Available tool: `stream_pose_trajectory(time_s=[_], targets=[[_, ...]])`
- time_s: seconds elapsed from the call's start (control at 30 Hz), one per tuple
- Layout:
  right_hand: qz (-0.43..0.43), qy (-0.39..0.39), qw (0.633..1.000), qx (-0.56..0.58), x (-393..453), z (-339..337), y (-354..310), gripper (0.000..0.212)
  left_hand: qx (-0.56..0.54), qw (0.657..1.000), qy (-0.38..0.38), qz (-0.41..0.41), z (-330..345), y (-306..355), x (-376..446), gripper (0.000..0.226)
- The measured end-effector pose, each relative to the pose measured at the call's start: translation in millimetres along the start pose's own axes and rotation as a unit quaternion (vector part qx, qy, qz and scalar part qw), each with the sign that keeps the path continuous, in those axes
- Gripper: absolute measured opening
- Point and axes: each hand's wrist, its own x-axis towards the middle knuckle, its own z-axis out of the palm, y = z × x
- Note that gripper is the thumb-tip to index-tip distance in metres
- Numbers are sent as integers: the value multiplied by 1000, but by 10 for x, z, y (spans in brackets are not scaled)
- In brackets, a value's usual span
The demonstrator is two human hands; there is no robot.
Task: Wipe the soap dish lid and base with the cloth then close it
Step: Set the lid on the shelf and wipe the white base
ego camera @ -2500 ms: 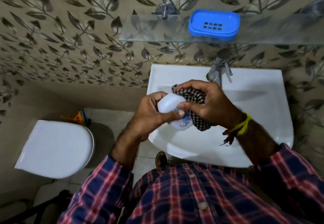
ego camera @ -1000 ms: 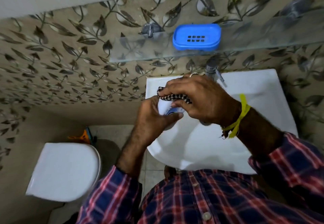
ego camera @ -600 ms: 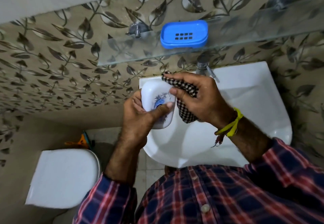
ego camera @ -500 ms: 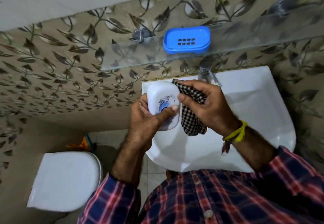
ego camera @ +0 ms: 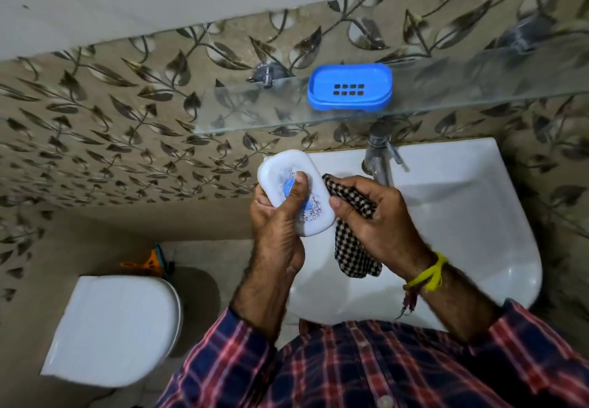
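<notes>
My left hand (ego camera: pixel 278 232) grips the white soap dish lid (ego camera: pixel 287 165), which carries a blue print, with the thumb across its top. The lid is held tilted over the left rim of the sink. My right hand (ego camera: pixel 376 225) holds the black-and-white checked cloth (ego camera: pixel 352 248) just right of the lid; the cloth hangs down from the fingers and is a little apart from the lid. The blue soap dish base (ego camera: pixel 349 90), with drain holes, sits open on the glass shelf (ego camera: pixel 446 101) above the tap.
A white sink (ego camera: pixel 462 216) with a metal tap (ego camera: pixel 377 158) lies under my hands. A closed white toilet lid (ego camera: pixel 111 328) is at the lower left, with an orange object (ego camera: pixel 148 262) on the floor behind it. Leaf-patterned tiles cover the wall.
The cloth has come off the lid and moved to its right. My left hand has turned the lid so its printed top faces up, thumb on it.
</notes>
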Motion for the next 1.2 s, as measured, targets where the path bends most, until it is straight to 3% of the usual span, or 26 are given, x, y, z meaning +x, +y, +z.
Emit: stream_pose_trajectory(time_s=[0.1,0.2,0.37,0.47,0.53,0.73,0.87,1.07,1.2], targets=[[-15,-16,997,-75,-125,-87,64,20,16,999,52,-5,6,5,46,61],[9,-93,989,-116,-305,-138,129,18,25,995,95,-11,-47,12,151,48],[26,39,995,-90,-48,-286,14,17,17,991,24,-133,-136,-53,102,56],[-39,33,990,-130,130,-318,-153,18,85,986,-44,-136,-170,-157,3,34],[-94,21,982,-163,147,-240,-229,19,111,983,-73,-124,-177,-191,-20,35],[-159,17,946,-281,51,59,-281,27,-20,976,-139,-168,-189,-202,-70,47],[-168,30,918,-358,53,164,-258,31,-31,969,-144,-199,-225,-200,-104,59],[-184,-6,922,-341,-39,229,-130,27,-22,977,-97,-190,-219,-123,-75,58],[-175,-22,927,-332,-84,97,-41,21,-16,973,-92,-209,-216,-98,-56,73]])
